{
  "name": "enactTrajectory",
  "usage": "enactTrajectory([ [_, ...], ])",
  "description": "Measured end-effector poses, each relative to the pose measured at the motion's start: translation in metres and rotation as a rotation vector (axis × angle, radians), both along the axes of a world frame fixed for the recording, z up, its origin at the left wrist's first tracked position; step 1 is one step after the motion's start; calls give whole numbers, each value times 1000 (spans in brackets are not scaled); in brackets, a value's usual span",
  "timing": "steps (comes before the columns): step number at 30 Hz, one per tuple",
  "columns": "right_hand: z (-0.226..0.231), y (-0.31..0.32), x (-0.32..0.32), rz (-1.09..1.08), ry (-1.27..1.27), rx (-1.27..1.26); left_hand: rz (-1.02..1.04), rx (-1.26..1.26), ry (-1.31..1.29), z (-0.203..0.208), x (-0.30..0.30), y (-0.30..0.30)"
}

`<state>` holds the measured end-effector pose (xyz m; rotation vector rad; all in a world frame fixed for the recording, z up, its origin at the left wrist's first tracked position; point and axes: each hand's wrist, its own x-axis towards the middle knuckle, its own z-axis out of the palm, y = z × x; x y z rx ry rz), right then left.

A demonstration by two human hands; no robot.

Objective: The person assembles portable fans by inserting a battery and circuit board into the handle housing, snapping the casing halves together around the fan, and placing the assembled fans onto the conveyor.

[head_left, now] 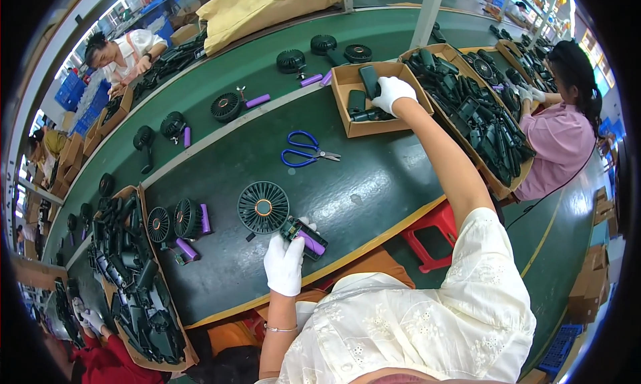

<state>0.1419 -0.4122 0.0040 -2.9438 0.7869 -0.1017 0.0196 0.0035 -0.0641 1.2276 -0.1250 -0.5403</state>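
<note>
My white-gloved left hand [284, 264] grips the opened handle of a dark green handheld fan [264, 207]. A purple battery [310, 242] and a small circuit board lie in that handle, and the round fan head points away from me. At the far right of the table, my gloved right hand [392, 96] reaches into a small cardboard box [379, 128]. Its fingers are closed on a dark green handle cover [368, 82]. Other dark covers [356, 102] lie in the same box. Blue-handled cutters [308, 150] rest on the table between my hands.
Two fan heads [187, 218] with purple batteries lie left, beside a long carton of dark parts [137, 284]. Another full carton [467, 110] stands right, near a co-worker in pink [561, 130]. Fans with batteries sit along the green conveyor [207, 134]. A red stool [431, 237] stands below the table edge.
</note>
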Motion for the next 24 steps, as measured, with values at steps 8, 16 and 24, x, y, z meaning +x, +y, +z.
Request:
enactTrajectory([
  [8,41,70,-52,300,-993,-70,161,-83,-28,-4,-4,-2],
  [16,-66,183,-140,161,-702,1076,139,-12,-50,-5,-1,3],
  [24,-38,181,-135,815,-371,268,229,29,-65,1,-4,4],
])
